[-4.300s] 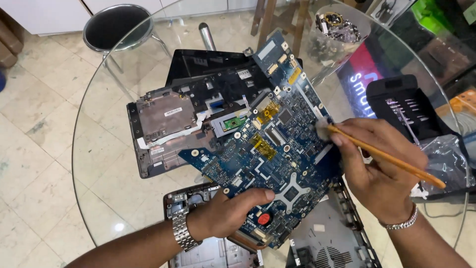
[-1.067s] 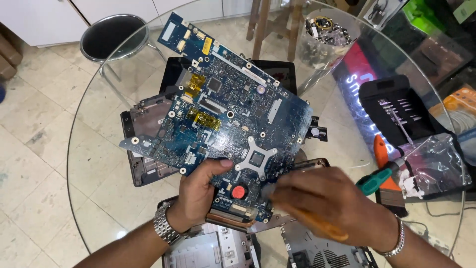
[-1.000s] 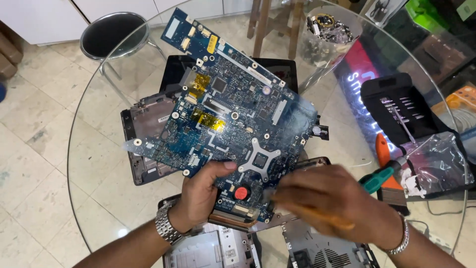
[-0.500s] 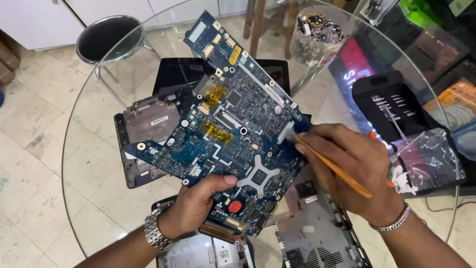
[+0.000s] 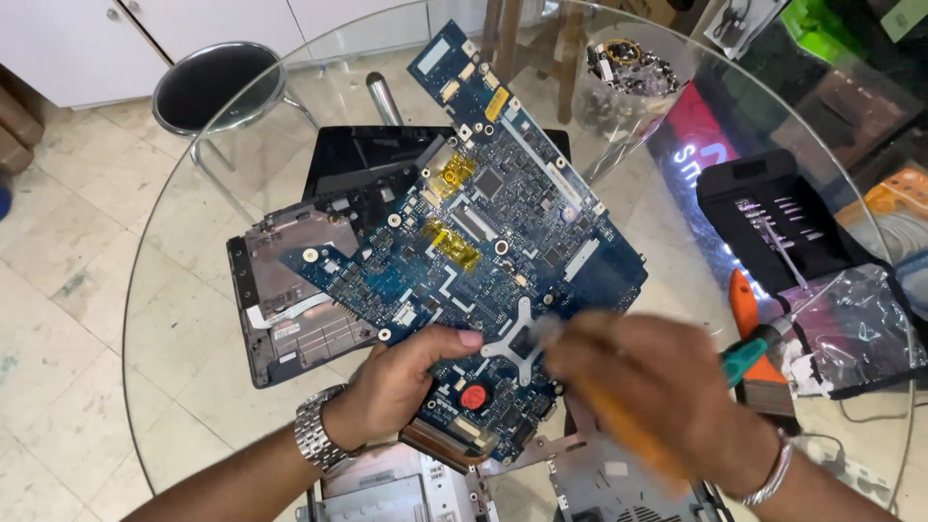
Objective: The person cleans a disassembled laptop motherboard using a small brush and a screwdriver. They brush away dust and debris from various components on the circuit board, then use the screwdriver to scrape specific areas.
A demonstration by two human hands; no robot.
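The blue motherboard is held tilted above the round glass table, its near end gripped by the left hand: thumb laid on top just beside the silver X-shaped bracket, remaining fingers underneath. A metal watch is worn on that wrist.

Half a second ago the right hand was placed further right at the board's right edge; it has now been swept left and near, to the bracket area, and is motion-blurred. The fingers are closed around an orange-handled tool, apparently a brush; the tip is too smeared to be made out. The board has been kept at much the same tilt. Brushing is judged to have been moved from the edge to the bracket zone.

A dark laptop base lies left under the board, and a black tool case lies right.
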